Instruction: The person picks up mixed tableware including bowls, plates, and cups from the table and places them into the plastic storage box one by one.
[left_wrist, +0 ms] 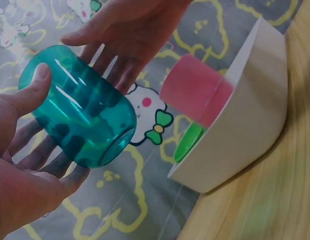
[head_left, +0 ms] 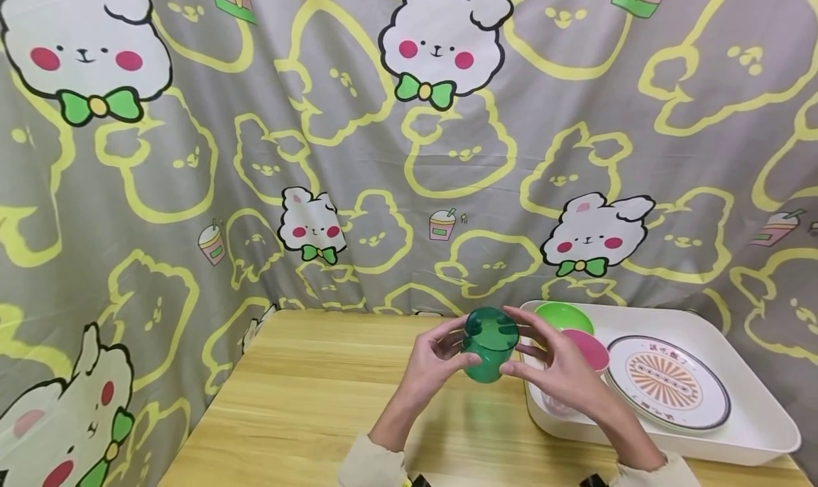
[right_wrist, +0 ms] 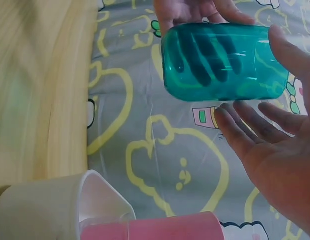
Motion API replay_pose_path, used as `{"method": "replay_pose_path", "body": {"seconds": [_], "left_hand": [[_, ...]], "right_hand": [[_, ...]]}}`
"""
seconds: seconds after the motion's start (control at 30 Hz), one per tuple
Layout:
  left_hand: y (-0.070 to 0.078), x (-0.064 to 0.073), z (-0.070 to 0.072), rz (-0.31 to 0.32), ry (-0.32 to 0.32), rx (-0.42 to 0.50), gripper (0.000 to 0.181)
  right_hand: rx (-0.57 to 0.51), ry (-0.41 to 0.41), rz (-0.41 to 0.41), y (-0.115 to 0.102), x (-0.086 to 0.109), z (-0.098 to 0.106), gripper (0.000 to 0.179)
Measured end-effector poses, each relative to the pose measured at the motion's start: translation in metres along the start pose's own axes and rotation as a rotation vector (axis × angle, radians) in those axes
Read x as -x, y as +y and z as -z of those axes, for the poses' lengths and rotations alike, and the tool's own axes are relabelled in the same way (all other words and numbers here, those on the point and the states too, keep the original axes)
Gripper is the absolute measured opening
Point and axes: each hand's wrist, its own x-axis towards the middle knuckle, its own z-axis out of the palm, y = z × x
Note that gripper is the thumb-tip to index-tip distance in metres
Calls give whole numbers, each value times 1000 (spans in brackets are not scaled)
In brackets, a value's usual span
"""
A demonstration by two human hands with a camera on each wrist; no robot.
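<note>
A see-through green cup (head_left: 488, 359) is held up above the wooden table, between both hands. My left hand (head_left: 431, 352) grips its left side; in the left wrist view the thumb (left_wrist: 42, 72) presses on the wall and the fingers run round behind it. On the other side is my right hand (head_left: 552, 359). Its thumb (right_wrist: 290, 52) lies at one end of the cup in the right wrist view, and its fingertips (right_wrist: 230, 110) sit right at the cup's wall. Through the green wall the left fingers show as dark shapes.
Right of the hands stands a white tray (head_left: 760, 430). Inside are a patterned white plate (head_left: 664, 384), a pink cup (head_left: 588, 352) and a bright green bowl (head_left: 565, 316). My right forearm crosses the tray's near left side. A printed curtain (head_left: 358, 160) hangs behind the wooden table (head_left: 307, 402).
</note>
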Motion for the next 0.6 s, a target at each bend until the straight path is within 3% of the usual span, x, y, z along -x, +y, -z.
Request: {"method": "replay_pose_path", "body": {"seconds": [0.27, 0.47, 0.6], "left_hand": [[-2, -3, -10, -54, -52, -10, 52], [4, -3, -16, -29, -104, -95, 50], [7, -3, -18, -15, -141, -119, 50]], "right_hand": [[21, 21, -36, -5, 7, 3, 72], [24, 13, -50, -10, 10, 10, 69], [130, 19, -45, -18, 10, 16, 70]]}}
